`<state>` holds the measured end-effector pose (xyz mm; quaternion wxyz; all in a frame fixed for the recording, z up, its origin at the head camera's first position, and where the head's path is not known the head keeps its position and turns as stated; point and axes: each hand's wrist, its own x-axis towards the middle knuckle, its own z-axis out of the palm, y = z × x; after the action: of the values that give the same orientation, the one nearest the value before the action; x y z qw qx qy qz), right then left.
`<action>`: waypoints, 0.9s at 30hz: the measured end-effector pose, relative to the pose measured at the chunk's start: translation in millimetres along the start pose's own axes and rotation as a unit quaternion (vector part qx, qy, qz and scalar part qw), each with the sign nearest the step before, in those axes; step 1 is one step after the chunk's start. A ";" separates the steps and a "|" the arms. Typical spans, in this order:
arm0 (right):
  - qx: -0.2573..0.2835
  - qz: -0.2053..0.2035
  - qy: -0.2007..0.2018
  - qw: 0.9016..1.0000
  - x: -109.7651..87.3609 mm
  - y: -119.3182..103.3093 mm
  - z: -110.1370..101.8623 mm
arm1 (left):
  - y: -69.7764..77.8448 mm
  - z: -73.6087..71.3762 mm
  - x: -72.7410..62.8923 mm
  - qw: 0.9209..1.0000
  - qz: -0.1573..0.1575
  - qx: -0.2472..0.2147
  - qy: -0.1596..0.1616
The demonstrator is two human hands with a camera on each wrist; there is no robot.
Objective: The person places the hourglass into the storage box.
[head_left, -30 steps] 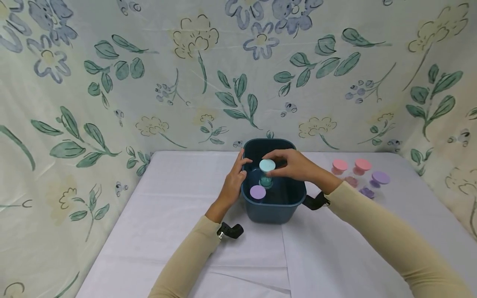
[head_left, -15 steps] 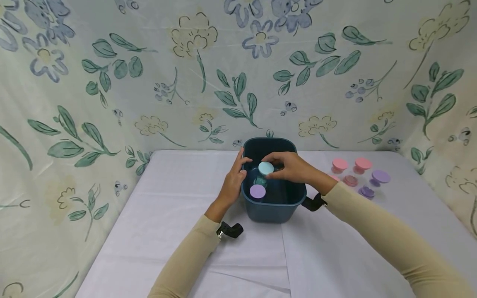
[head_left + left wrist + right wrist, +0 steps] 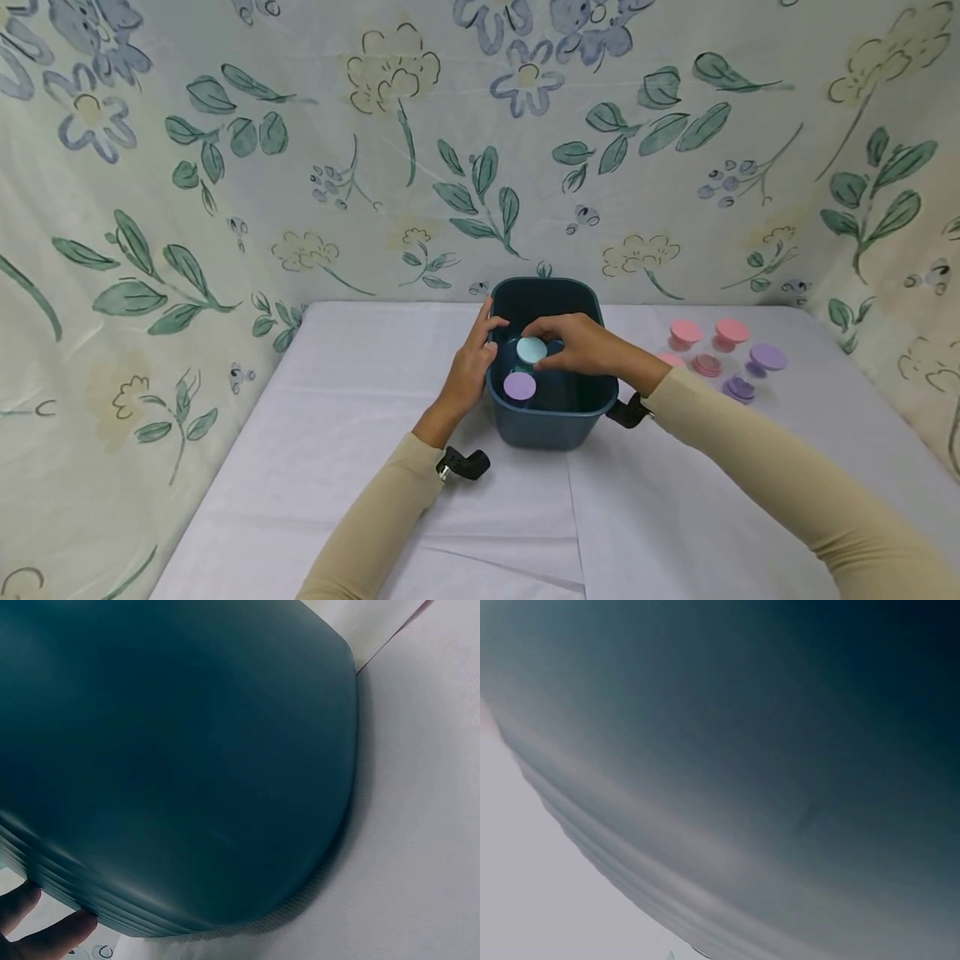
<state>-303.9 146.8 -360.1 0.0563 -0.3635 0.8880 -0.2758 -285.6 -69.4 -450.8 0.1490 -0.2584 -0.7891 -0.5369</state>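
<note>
A dark teal plastic bin (image 3: 551, 429) stands on the table. My left hand (image 3: 471, 358) holds its left rim, some fingertips reaching over the edge; in the left wrist view, fingers (image 3: 64, 934) touch the ribbed band along the bin's outside. Inside the bin's opening, my right hand (image 3: 577, 343) pinches a light-blue piece with a flat round top (image 3: 532, 350) between thumb and fingers. Its lower part is mostly hidden below the top. A similar purple round-topped piece (image 3: 520, 386) stands just in front of it in the bin. The bin wall (image 3: 727, 750) fills the right wrist view.
Right of the bin, two pink round-topped pieces (image 3: 684, 335), a purple one (image 3: 767, 358), a clear pink piece (image 3: 707, 365) and a purple flower-like piece (image 3: 739, 389) lie on the white-covered table (image 3: 360, 375). A floral cloth (image 3: 420, 167) hangs behind.
My right hand has lowered the light-blue piece deeper into the bin and slightly left, closer to the purple one. My left hand stays at the rim.
</note>
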 end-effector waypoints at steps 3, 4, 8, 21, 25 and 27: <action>-0.003 -0.002 -0.004 1.000 1.5 -0.2 0.8 | 1.5 -0.7 0.6 1.000 0.001 0.002 0.001; -0.004 -0.003 -0.006 1.000 1.9 -0.4 0.9 | 1.8 -0.9 0.8 1.000 0.001 0.003 0.002; -0.008 0.000 -0.016 1.000 2.7 -1.9 1.7 | 2.0 -1.1 1.2 1.000 -0.003 0.001 0.004; -0.008 0.011 -0.041 0.999 3.9 -4.7 4.9 | 4.2 -1.1 -1.1 1.000 -0.004 0.001 0.005; -0.006 0.008 -0.047 0.999 4.5 -4.5 5.0 | 3.0 -0.7 -1.7 1.000 -0.001 -0.004 0.006; 0.004 0.005 -0.050 0.999 4.9 -4.6 5.2 | 2.7 -0.9 -1.7 1.000 -0.001 -0.007 0.005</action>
<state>-303.2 138.5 -361.5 0.1033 -0.3719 0.8849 -0.2608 -282.7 -69.8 -449.2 0.1509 -0.2558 -0.7849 -0.5437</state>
